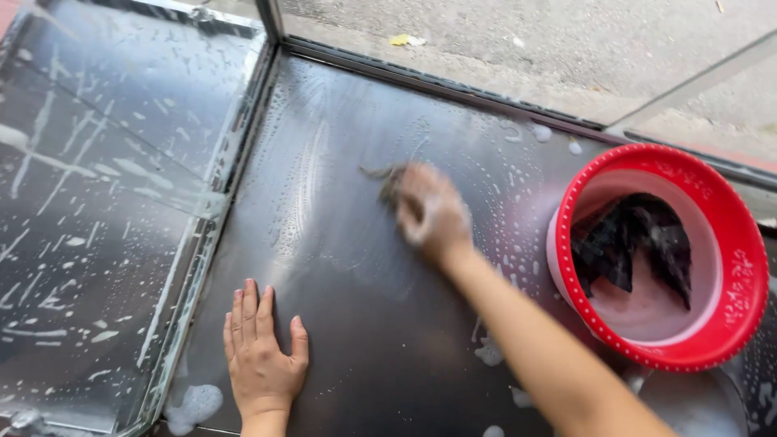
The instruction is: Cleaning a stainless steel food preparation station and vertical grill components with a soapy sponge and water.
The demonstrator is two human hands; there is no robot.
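Note:
My right hand [433,212] is blurred with motion and closed on a dark scrubbing cloth [387,180] that it presses against a wet, soapy steel counter [356,283]. Suds cover the hand. My left hand [261,352] lies flat on the counter near its front left corner, fingers spread, holding nothing.
A red and pink plastic basin [732,243] stands at the right on the counter, with a dark cloth [635,243] in soapy water. A soapy glass panel [97,210] slopes away on the left. Foam blobs [194,405] sit near the front edge. Concrete ground [518,40] lies beyond.

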